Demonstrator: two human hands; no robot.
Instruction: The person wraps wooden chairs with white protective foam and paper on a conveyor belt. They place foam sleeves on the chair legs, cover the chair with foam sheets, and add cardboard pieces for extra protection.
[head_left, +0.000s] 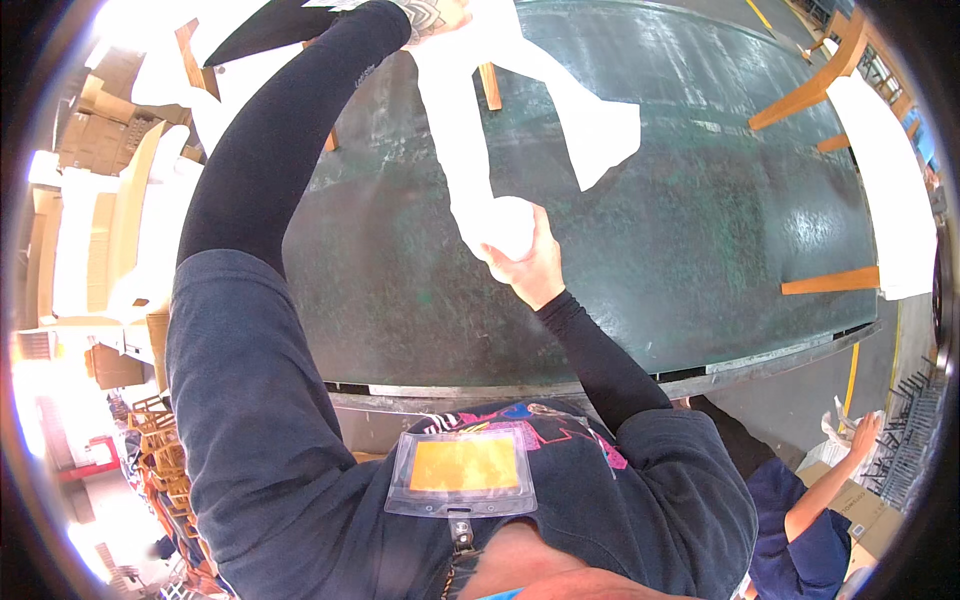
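Note:
Near the middle of the table, my right hand [530,262] is closed around a white roll [508,228], with the thumb and fingers on its side. From the roll, a white strip [455,130] runs up toward the far edge of the view. My left arm stretches far forward, and my left hand [438,18] lies at the top edge against white material. Its fingers are washed out by glare. Another loose white piece [600,130] hangs down to the right. A wooden leg [490,86] shows between the white pieces.
The dark green tabletop [400,330] lies before me. At its right stands a white-covered piece with wooden legs [830,282]. Cardboard boxes [95,130] are stacked at the left. Another person [800,520] is at the lower right, beside a cardboard box and a metal rack.

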